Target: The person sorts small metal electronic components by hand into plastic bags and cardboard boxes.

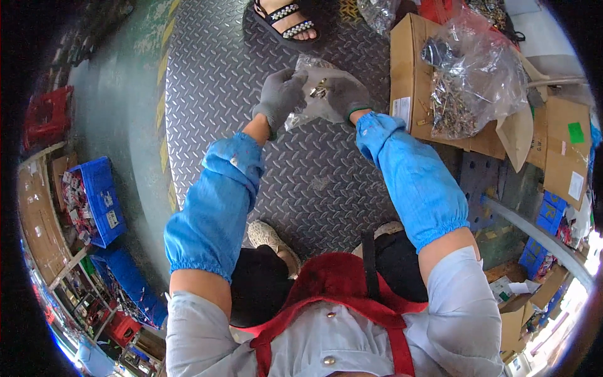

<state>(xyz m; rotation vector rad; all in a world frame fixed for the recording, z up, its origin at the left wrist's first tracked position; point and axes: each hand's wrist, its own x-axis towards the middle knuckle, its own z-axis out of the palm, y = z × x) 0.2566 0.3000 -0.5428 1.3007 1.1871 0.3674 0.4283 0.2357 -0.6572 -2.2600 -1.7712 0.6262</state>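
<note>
Above the patterned metal plate floor I hold a small see-through plastic bag [323, 112] between my two hands. Several small shiny metal parts [318, 91] show at its middle, brass- and silver-coloured; their exact kind is too small to tell. My left hand [281, 97], in a grey glove, is closed on the bag's left side. On the opposite side my right hand [347, 96], gloved the same way, has its fingers bent onto the plastic, with the fingertips partly hidden. Blue sleeve covers wrap both forearms.
To the right, a cardboard box [411, 69] carries a large see-through bag [468, 94] full of small metal parts. Another person's sandalled foot [292, 22] stands on the plate at the far side. Blue bins [100, 201] of parts line the left, and a grey metal rail [540, 235] crosses the right.
</note>
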